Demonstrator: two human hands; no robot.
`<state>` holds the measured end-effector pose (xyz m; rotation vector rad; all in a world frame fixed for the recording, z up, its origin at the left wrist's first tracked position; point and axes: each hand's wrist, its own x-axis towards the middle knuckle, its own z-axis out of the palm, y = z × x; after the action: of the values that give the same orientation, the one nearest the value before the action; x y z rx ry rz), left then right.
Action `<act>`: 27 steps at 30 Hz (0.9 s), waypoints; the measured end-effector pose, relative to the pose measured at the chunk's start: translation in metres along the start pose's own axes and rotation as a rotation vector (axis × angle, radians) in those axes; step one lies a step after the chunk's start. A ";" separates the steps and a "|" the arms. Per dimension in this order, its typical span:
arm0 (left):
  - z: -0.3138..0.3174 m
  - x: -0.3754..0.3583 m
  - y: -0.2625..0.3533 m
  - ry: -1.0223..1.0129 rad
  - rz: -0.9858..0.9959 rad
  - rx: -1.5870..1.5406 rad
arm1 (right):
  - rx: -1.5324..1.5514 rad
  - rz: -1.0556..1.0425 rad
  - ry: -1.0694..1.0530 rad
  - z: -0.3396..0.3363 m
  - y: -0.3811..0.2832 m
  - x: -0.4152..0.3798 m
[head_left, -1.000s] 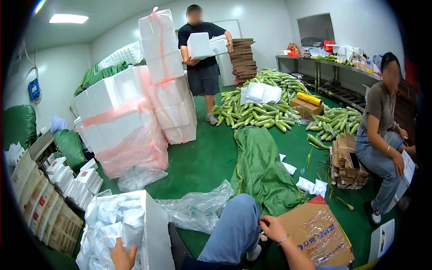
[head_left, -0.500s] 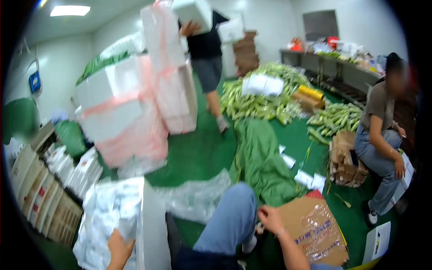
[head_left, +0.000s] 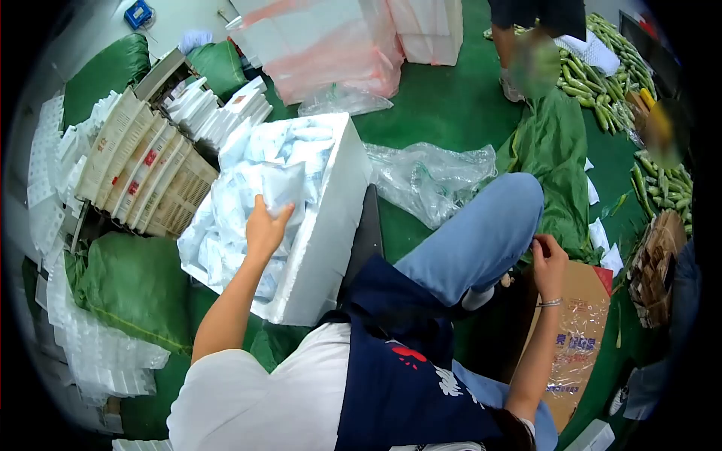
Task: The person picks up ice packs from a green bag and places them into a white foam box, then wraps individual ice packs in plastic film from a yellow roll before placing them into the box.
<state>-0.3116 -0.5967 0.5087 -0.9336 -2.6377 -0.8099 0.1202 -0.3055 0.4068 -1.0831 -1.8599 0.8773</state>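
Note:
On my left, a white foam box (head_left: 331, 218) stands tilted, filled with white, bluish-printed ice packs (head_left: 226, 225). My left hand (head_left: 267, 229) reaches into it, thumb apart from the fingers, and grips one ice pack (head_left: 280, 183) on top of the pile; the fingertips are partly hidden by it. Beside my bent knee, my right hand (head_left: 550, 261) hangs with curled fingers close together; whether anything is between them is hidden. Under my right forearm is a brown cardboard box (head_left: 577, 338) with clear tape and blue print.
Stacked plastic crates (head_left: 147, 169) and green sacks (head_left: 131, 289) stand at the left. Clear plastic film (head_left: 436, 177) and a green cloth (head_left: 553, 150) lie ahead. Wrapped foam boxes (head_left: 331, 45) stand behind. A person's legs (head_left: 508, 56) show near green corn (head_left: 583, 79).
My view has tilted down and turned left, bringing the foam box nearer the middle. The standing person has come closer; their carried box is out of view. My left hand stays at the ice packs.

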 end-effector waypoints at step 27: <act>0.125 -0.131 0.385 -1.911 1.267 -1.010 | 0.881 0.249 0.971 -0.065 -0.122 -0.155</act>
<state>0.0310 -0.3440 0.5197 -4.3275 -0.5874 -0.8109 0.1837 -0.4824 0.4953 -0.8962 -0.4481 0.9198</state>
